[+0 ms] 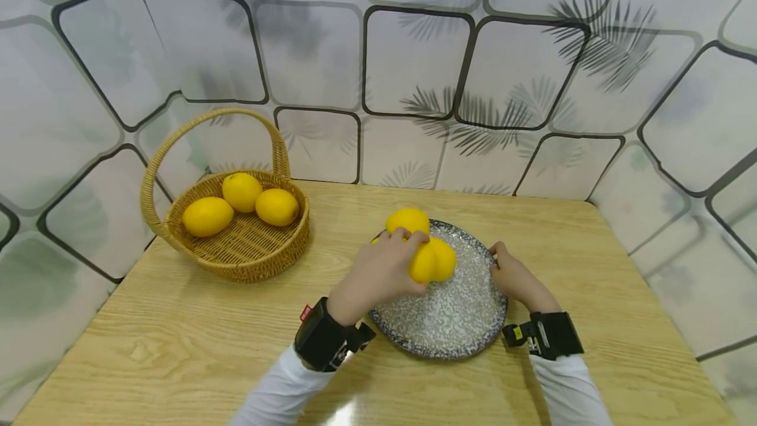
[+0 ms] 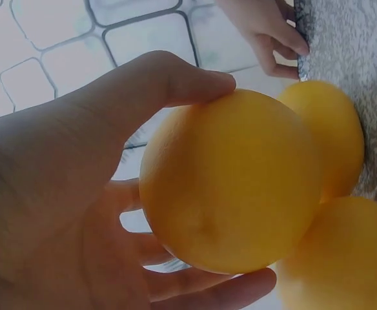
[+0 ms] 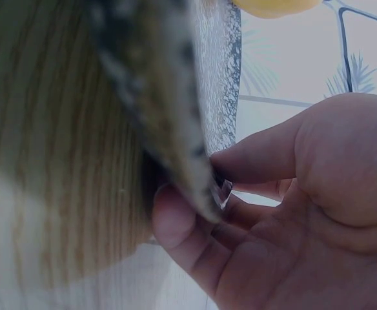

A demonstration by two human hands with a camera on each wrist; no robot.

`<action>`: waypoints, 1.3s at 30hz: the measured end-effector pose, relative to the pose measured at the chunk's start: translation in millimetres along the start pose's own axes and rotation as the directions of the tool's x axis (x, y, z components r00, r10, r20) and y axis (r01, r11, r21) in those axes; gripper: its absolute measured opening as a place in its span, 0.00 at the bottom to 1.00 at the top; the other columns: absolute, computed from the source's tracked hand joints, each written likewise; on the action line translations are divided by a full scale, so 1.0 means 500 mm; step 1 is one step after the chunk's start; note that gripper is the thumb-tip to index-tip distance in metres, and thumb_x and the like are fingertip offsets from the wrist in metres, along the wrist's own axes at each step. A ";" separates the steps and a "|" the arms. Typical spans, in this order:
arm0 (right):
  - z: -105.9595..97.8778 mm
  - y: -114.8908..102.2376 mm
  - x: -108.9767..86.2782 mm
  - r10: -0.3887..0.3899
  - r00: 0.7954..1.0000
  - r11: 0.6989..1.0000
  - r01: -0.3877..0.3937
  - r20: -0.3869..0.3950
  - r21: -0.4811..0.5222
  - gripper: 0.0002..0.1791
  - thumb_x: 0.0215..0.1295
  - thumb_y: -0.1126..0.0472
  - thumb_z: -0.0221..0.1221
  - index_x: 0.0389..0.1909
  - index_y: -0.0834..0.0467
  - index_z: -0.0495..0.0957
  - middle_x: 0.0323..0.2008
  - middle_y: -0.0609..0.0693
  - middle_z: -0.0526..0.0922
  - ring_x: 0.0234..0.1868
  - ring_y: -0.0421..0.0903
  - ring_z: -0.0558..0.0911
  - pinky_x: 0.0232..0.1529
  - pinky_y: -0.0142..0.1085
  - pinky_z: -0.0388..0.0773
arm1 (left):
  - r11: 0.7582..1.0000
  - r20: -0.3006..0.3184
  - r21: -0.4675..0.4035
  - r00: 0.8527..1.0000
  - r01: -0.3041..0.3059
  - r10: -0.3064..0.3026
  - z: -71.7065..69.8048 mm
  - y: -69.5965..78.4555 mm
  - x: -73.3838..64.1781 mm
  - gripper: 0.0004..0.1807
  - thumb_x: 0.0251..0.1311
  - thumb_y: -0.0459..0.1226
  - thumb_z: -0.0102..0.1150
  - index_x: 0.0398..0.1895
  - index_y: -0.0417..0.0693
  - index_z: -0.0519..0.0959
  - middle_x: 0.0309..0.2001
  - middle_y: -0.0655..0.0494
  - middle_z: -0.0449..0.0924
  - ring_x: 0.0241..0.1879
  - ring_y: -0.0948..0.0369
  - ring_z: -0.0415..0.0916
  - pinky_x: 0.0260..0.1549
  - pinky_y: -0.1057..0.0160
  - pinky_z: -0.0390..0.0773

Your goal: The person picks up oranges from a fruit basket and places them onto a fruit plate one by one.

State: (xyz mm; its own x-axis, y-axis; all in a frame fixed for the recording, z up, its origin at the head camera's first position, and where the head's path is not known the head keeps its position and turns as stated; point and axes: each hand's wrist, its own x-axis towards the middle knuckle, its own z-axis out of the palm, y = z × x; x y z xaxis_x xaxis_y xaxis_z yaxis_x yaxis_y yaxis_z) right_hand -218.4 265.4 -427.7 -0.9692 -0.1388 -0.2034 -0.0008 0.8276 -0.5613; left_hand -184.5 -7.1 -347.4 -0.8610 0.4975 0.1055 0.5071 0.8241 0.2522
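My left hand [image 1: 384,268] grips a lemon [image 2: 230,181] over the left part of a speckled grey plate [image 1: 467,314] with a dark rim. The thumb lies on one side of the fruit and the fingers curl round the other. Close beside the held lemon are another lemon [image 1: 443,260] and a lemon farther back [image 1: 408,219]; my left hand partly hides this cluster in the head view. At the plate's right edge, my right hand [image 1: 520,281] pinches the rim between thumb and fingers, as the right wrist view [image 3: 285,194] shows up close.
A woven basket [image 1: 260,268] with a tall arched handle stands at the back left of the wooden table [image 1: 195,347]. Inside it lie three lemons [image 1: 241,192]. Behind the table rises a patterned wall [image 1: 319,77], which also closes in both sides.
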 end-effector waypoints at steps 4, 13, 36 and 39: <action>0.001 0.001 0.000 0.001 1.000 1.000 -0.001 -0.004 -0.003 0.19 0.71 0.69 0.39 0.59 0.73 0.56 0.31 0.62 0.74 0.23 0.46 0.69 0.22 0.35 0.66 | 0.999 0.020 0.011 0.999 -0.030 0.030 0.007 0.006 0.000 0.40 0.44 0.53 0.65 0.64 0.56 0.70 0.52 0.50 0.78 0.43 0.55 0.74 0.32 0.55 0.80; 0.002 0.000 0.000 0.033 0.999 0.999 -0.033 0.019 -0.010 0.20 0.72 0.68 0.38 0.61 0.73 0.56 0.41 0.69 0.76 0.31 0.51 0.73 0.27 0.37 0.68 | 0.999 0.067 0.010 0.997 -0.047 0.046 0.019 0.014 0.002 0.39 0.44 0.53 0.67 0.63 0.54 0.71 0.51 0.51 0.78 0.41 0.55 0.73 0.28 0.59 0.79; -0.003 -0.007 -0.001 0.022 1.000 1.000 -0.022 0.015 -0.014 0.20 0.71 0.68 0.38 0.60 0.74 0.55 0.39 0.68 0.77 0.29 0.49 0.73 0.26 0.36 0.69 | 0.988 0.044 0.116 0.994 -0.106 0.102 0.061 0.028 0.008 0.40 0.41 0.54 0.71 0.61 0.52 0.72 0.50 0.50 0.80 0.41 0.54 0.75 0.30 0.58 0.83; -0.004 -0.008 -0.001 0.021 1.000 1.000 -0.021 0.016 -0.013 0.20 0.71 0.68 0.38 0.60 0.74 0.55 0.37 0.66 0.76 0.27 0.48 0.72 0.25 0.36 0.68 | 0.981 0.042 0.148 0.992 -0.122 0.117 0.065 0.032 0.007 0.40 0.41 0.55 0.71 0.60 0.52 0.72 0.48 0.50 0.80 0.39 0.54 0.76 0.32 0.59 0.83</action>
State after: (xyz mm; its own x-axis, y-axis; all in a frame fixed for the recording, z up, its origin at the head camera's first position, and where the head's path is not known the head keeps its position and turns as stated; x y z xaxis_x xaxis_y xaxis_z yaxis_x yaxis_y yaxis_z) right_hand -218.4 263.2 -423.7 -0.9651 -0.1297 -0.2276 0.0163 0.8375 -0.5463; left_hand -178.0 16.6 -374.0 -0.7931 0.6018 0.0940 0.6088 0.7879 0.0925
